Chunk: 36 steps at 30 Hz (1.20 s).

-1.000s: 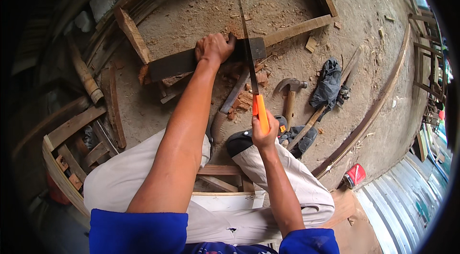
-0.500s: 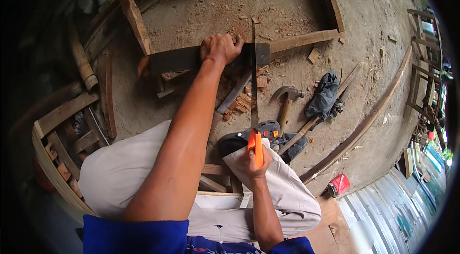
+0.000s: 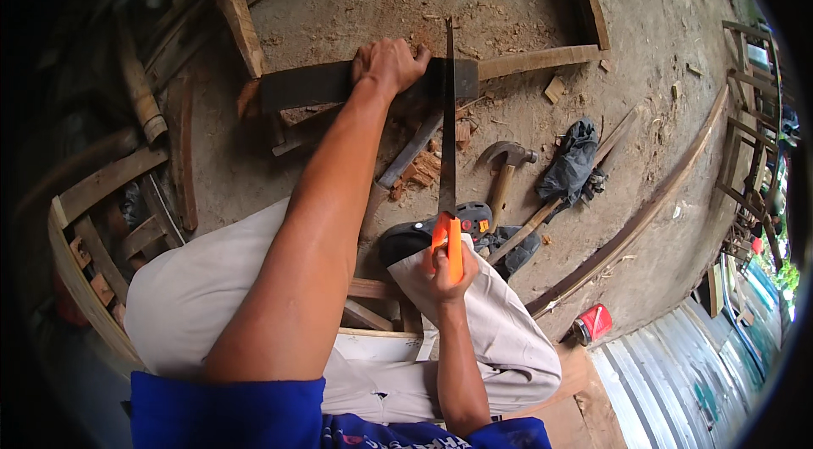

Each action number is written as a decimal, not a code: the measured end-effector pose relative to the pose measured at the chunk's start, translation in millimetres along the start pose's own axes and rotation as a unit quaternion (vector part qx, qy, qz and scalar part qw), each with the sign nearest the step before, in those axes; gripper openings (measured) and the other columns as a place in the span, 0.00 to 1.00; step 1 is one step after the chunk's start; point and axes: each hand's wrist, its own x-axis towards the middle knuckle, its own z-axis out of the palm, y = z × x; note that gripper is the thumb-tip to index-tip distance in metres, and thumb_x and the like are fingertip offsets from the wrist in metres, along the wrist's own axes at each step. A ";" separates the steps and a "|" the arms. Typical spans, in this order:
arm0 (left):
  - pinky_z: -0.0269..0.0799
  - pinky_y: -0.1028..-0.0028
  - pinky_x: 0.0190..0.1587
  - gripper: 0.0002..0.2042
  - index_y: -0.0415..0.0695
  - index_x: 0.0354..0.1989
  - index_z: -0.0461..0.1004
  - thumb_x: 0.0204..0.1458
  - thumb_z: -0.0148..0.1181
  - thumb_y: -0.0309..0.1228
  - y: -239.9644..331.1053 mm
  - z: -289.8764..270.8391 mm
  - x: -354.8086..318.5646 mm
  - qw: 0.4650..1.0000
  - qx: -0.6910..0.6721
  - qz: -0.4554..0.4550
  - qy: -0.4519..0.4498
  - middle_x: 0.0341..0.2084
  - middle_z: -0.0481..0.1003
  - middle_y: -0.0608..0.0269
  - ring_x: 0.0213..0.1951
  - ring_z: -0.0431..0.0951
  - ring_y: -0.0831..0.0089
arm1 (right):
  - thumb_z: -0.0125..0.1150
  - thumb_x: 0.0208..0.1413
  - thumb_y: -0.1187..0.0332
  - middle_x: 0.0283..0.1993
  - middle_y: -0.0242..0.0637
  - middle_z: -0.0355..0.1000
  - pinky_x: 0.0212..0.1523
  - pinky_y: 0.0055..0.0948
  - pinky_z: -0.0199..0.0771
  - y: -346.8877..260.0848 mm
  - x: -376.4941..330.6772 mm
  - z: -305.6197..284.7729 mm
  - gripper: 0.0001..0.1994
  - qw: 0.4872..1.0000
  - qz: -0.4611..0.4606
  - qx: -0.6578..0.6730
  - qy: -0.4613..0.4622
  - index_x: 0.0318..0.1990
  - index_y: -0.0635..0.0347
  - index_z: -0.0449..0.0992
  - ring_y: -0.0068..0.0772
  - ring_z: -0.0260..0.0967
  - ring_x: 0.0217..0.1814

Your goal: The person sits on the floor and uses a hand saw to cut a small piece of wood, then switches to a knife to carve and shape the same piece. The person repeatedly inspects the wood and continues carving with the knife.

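My left hand [image 3: 390, 68] is wrapped over a dark wooden board [image 3: 305, 88] that lies crosswise, joined to a lighter frame piece [image 3: 538, 62] on its right. In my right hand [image 3: 447, 278] is a handsaw [image 3: 448, 152], gripped by its orange handle. Its long blade points away from me and crosses the board close to its right end, a little right of my left hand. Reddish wood chips [image 3: 421, 171] lie below the board, left of the blade. A black clog [image 3: 461, 220] on my foot shows under the saw handle.
Right of the saw lie a claw hammer [image 3: 505, 174] and a dark plastic bag [image 3: 573, 161] beside a wooden stick. A long curved wood strip [image 3: 635, 229] runs along the right. A red can [image 3: 594, 324] stands near corrugated metal sheets [image 3: 660, 381]. Wooden frames [image 3: 93, 186] are at left.
My right hand has drawn slightly nearer and to the left with the saw, while the blade stays across the board. My left hand keeps its hold; the view has shifted a little.
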 end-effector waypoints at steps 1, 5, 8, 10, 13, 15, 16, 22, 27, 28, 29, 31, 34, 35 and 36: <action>0.78 0.54 0.44 0.27 0.41 0.36 0.85 0.56 0.51 0.55 0.6 -2.4 0.3 1.000 -0.002 -0.003 -0.006 0.38 0.82 0.44 0.43 0.83 0.50 | 0.58 0.51 0.75 0.20 0.36 0.67 0.24 0.28 0.66 -5.2 -1.3 -0.8 0.03 1.000 0.020 0.017 -0.001 0.30 0.65 0.73 0.28 0.66 0.19; 0.79 0.53 0.44 0.28 0.41 0.38 0.84 0.55 0.52 0.56 2.9 -8.4 1.3 1.000 -0.005 -0.014 -0.023 0.39 0.82 0.44 0.44 0.83 0.49 | 0.58 0.53 0.76 0.18 0.33 0.65 0.23 0.27 0.64 -41.7 -10.2 -12.3 0.02 0.997 0.070 0.023 0.000 0.31 0.66 0.73 0.24 0.63 0.19; 0.79 0.53 0.45 0.29 0.40 0.39 0.84 0.55 0.52 0.57 1.5 -9.8 4.9 1.000 -0.005 -0.003 -0.016 0.38 0.82 0.44 0.43 0.83 0.48 | 0.60 0.53 0.75 0.18 0.34 0.65 0.23 0.27 0.64 -76.5 -9.4 -20.5 0.03 0.995 0.099 0.006 0.005 0.32 0.67 0.74 0.22 0.63 0.18; 0.79 0.52 0.44 0.30 0.39 0.39 0.84 0.55 0.52 0.57 1.5 -10.7 11.7 1.000 -0.008 -0.002 -0.022 0.38 0.82 0.44 0.42 0.83 0.47 | 0.61 0.53 0.75 0.18 0.35 0.65 0.23 0.27 0.64 -91.4 6.1 -18.8 0.03 1.000 0.024 -0.013 0.001 0.32 0.67 0.75 0.22 0.63 0.18; 0.78 0.48 0.40 0.30 0.37 0.38 0.84 0.55 0.52 0.56 0.3 -8.7 13.9 0.999 -0.018 -0.011 -0.035 0.38 0.82 0.44 0.41 0.83 0.47 | 0.61 0.54 0.74 0.18 0.37 0.66 0.22 0.28 0.63 -93.1 38.9 -7.6 0.05 0.998 0.041 -0.038 0.002 0.32 0.67 0.74 0.26 0.62 0.18; 0.78 0.46 0.39 0.30 0.37 0.38 0.84 0.55 0.52 0.56 -0.4 -6.2 11.1 0.999 -0.017 0.005 -0.037 0.38 0.82 0.44 0.41 0.83 0.47 | 0.61 0.55 0.73 0.18 0.40 0.65 0.22 0.30 0.62 -87.3 47.0 -3.1 0.06 0.998 0.015 -0.053 0.020 0.30 0.66 0.72 0.27 0.61 0.18; 0.78 0.46 0.39 0.29 0.37 0.38 0.84 0.55 0.52 0.56 -0.9 -5.8 9.8 0.999 -0.005 0.010 -0.052 0.38 0.82 0.43 0.41 0.83 0.47 | 0.61 0.55 0.73 0.18 0.41 0.65 0.22 0.30 0.61 -85.2 44.4 -2.9 0.07 0.997 0.064 -0.036 0.018 0.29 0.66 0.71 0.31 0.61 0.18; 0.79 0.47 0.36 0.30 0.38 0.38 0.84 0.56 0.52 0.57 1.3 -13.6 16.0 0.998 -0.008 -0.009 -0.067 0.36 0.82 0.43 0.42 0.83 0.47 | 0.61 0.53 0.74 0.20 0.38 0.68 0.24 0.28 0.67 -91.4 -0.9 -17.5 0.06 0.998 0.019 -0.051 0.009 0.34 0.69 0.75 0.28 0.67 0.20; 0.79 0.51 0.44 0.30 0.36 0.39 0.83 0.56 0.52 0.56 4.8 -14.8 12.9 0.996 -0.008 -0.028 -0.089 0.38 0.81 0.41 0.44 0.82 0.45 | 0.61 0.54 0.74 0.20 0.35 0.67 0.25 0.28 0.65 -91.6 40.5 -6.8 0.05 0.999 -0.030 -0.027 0.020 0.32 0.68 0.74 0.24 0.65 0.22; 0.80 0.52 0.42 0.30 0.37 0.39 0.83 0.56 0.52 0.57 4.5 -13.8 10.7 0.996 -0.006 -0.023 -0.082 0.38 0.82 0.43 0.43 0.83 0.46 | 0.60 0.55 0.73 0.19 0.37 0.65 0.25 0.30 0.64 -91.1 52.1 -3.4 0.06 0.998 0.021 -0.059 0.003 0.31 0.67 0.73 0.25 0.63 0.21; 0.79 0.52 0.42 0.31 0.37 0.38 0.83 0.56 0.52 0.57 3.8 -13.8 9.8 0.997 -0.010 -0.018 -0.072 0.37 0.82 0.43 0.43 0.83 0.46 | 0.60 0.55 0.73 0.19 0.38 0.65 0.24 0.31 0.64 -93.8 53.0 -3.3 0.05 0.998 0.053 -0.042 -0.010 0.31 0.66 0.73 0.26 0.63 0.20; 0.79 0.53 0.44 0.31 0.36 0.38 0.83 0.56 0.52 0.57 2.2 -14.3 10.3 0.999 -0.022 -0.006 -0.026 0.37 0.82 0.42 0.43 0.83 0.45 | 0.60 0.55 0.73 0.19 0.39 0.65 0.24 0.31 0.64 -98.9 49.1 -6.0 0.05 0.998 0.014 -0.057 0.002 0.31 0.65 0.73 0.29 0.63 0.19; 0.79 0.51 0.42 0.31 0.36 0.37 0.83 0.56 0.51 0.57 0.0 -15.0 13.3 0.998 -0.028 -0.002 -0.059 0.37 0.82 0.41 0.43 0.83 0.45 | 0.61 0.51 0.74 0.20 0.41 0.70 0.24 0.31 0.69 -108.4 10.7 -23.3 0.06 0.997 0.009 -0.071 -0.007 0.34 0.68 0.76 0.32 0.72 0.20; 0.79 0.51 0.42 0.30 0.36 0.37 0.83 0.56 0.51 0.57 -0.2 -14.6 13.4 0.998 -0.029 -0.006 -0.061 0.37 0.82 0.41 0.43 0.83 0.45 | 0.61 0.51 0.74 0.20 0.41 0.70 0.25 0.30 0.70 -111.4 7.9 -25.7 0.05 0.998 0.001 -0.056 -0.006 0.34 0.68 0.76 0.31 0.72 0.20; 0.79 0.51 0.42 0.30 0.36 0.37 0.83 0.56 0.51 0.57 0.1 -14.6 13.4 0.998 -0.028 -0.010 -0.058 0.37 0.82 0.41 0.43 0.83 0.46 | 0.60 0.51 0.75 0.20 0.40 0.70 0.25 0.29 0.70 -113.1 -2.9 -31.2 0.05 0.999 0.035 -0.040 -0.008 0.33 0.68 0.76 0.30 0.71 0.20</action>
